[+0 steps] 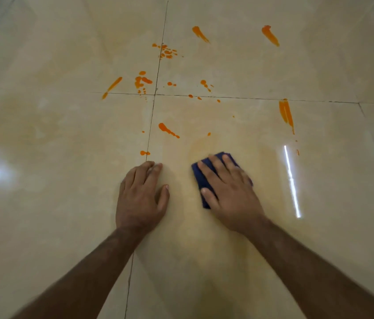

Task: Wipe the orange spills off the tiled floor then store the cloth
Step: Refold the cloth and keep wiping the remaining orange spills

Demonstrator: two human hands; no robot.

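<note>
Bare floor around both hands

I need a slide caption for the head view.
Right hand presses blue cloth on tiled floor; orange spills remain.

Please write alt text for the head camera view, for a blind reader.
A right hand presses a folded dark blue cloth flat on a glossy beige tiled floor; the left hand rests beside it. Orange spills lie ahead.
</note>
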